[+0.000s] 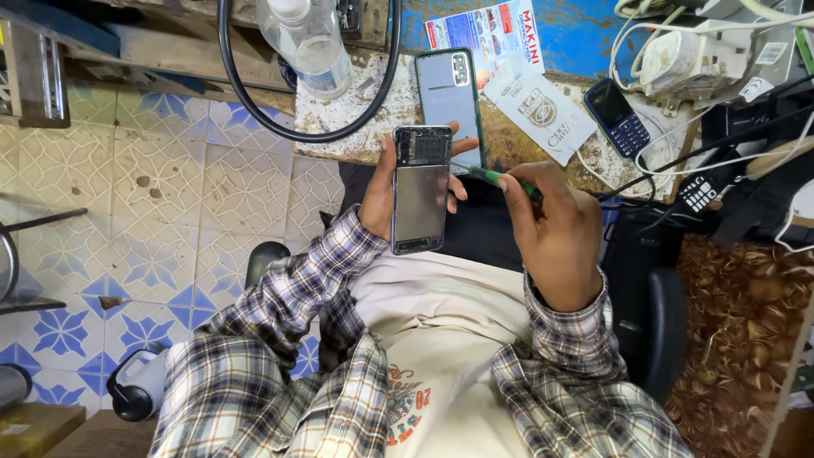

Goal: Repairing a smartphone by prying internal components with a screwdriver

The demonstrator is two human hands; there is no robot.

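The opened phone [421, 190] stands upright in the left hand [379, 197], back cover off, its dark top section and grey metal plate bare to the camera. It sits above the person's lap, just in front of the bench [356, 119] edge. The left hand is clamped on it from behind and along the left side, with the fingertips curling round the right edge. The right hand [551, 233] is closed round a green-handled screwdriver [496, 177], whose tip points at the phone's right side, at or just short of touching; which of the two cannot be told.

It looks a light, stiff, flat slab, but with the cover off it is fragile: the exposed parts at the top and the thin plate should not be pressed, and the smooth edges would likely slip in a loose grip. The long side edges, as held now, seem the safest hold, with the palm backing the glass side.

Just behind the phone, on the bench, lies a back cover [449, 93], pale grey-blue with a camera cut-out at its top. Right of that cover lie a white printed card [543, 106] and a small keypad phone [616, 116]; further right are tangled white cables [678, 51]. Left of the cover stands a clear plastic bottle [309, 38] within a loop of black cable [254, 110]. Well left of the phone, the floor [153, 195] shows blue patterned tiles.
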